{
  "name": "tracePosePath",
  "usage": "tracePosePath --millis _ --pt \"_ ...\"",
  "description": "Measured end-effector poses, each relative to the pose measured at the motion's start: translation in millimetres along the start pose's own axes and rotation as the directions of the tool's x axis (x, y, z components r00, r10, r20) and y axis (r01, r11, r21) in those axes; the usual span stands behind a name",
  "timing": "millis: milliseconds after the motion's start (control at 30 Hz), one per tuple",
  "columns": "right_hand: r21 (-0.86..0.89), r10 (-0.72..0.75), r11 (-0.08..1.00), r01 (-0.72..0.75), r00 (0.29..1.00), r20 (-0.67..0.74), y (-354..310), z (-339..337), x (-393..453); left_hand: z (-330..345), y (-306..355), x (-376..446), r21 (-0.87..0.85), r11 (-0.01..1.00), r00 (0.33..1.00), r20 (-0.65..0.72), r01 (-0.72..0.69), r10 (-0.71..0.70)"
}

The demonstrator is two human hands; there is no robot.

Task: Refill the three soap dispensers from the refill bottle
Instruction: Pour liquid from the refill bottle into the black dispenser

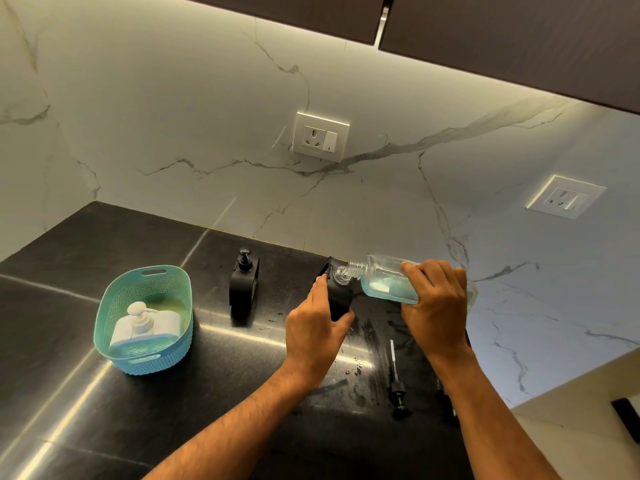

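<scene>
Gripping refill bottle (384, 280) near its base, right hand (434, 306) fingers curl round it, tilting neck onto open black dispenser (337, 296). Left hand (317, 327) fingers wrap dispenser, steadying it on bench (104, 410). Pouring step under way. Second black dispenser (244, 284) capped; white one in basket (145, 318). Next likely: level bottle, refit pump (396, 386).
</scene>
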State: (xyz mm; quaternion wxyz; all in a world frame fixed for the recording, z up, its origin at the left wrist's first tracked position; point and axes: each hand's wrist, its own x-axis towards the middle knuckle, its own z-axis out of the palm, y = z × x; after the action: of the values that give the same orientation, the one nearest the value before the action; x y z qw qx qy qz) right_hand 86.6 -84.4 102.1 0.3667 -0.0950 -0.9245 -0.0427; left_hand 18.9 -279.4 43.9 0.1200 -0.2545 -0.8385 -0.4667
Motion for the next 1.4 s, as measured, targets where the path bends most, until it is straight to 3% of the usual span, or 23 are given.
tracePosePath --millis 1400 --pt "0.000 -0.031 1.000 0.031 0.999 -0.014 2.9 8.0 7.9 0.0 0.3 6.3 -0.029 0.999 1.000 -0.009 -0.018 0.018"
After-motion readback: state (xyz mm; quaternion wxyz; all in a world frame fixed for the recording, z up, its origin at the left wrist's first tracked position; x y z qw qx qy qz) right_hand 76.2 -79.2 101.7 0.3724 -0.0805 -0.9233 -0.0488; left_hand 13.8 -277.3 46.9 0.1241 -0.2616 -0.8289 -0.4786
